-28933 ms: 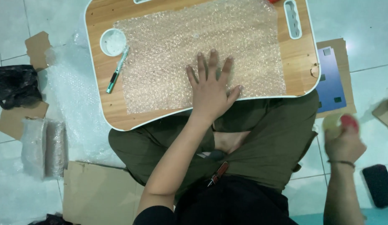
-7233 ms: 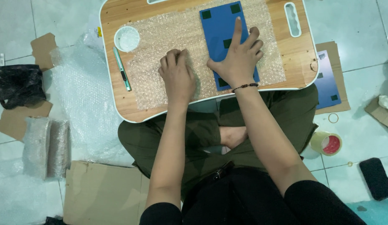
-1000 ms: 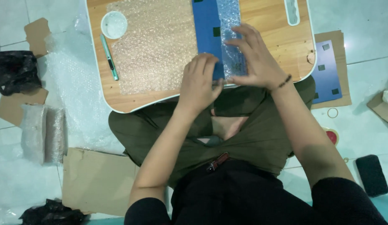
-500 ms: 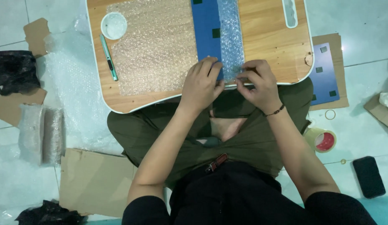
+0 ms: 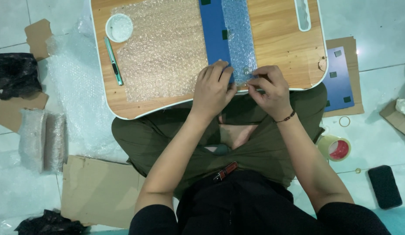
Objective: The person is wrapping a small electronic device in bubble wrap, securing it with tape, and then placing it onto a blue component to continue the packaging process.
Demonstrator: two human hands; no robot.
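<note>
Blue panel (image 5: 214, 32): lies flat on my wooden desk (image 5: 281, 52), partly under a strip of bubble wrap (image 5: 238, 39) folded over its right side.
Left hand (image 5: 213, 91): fingers pressed together on the panel's near end, at the desk's edge.
Right hand (image 5: 272, 89): thumb and forefinger seem to pinch the wrap's near corner; the grip is hard to read.
Desk, left side: larger bubble sheet (image 5: 163, 48), green cutter (image 5: 113, 61), white cup (image 5: 119, 27).
Floor, right: tape roll (image 5: 334, 148).

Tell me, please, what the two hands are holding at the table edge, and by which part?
Both the left hand and right hand pinch the near end of the bubble wrap folded over the blue panel.
</note>
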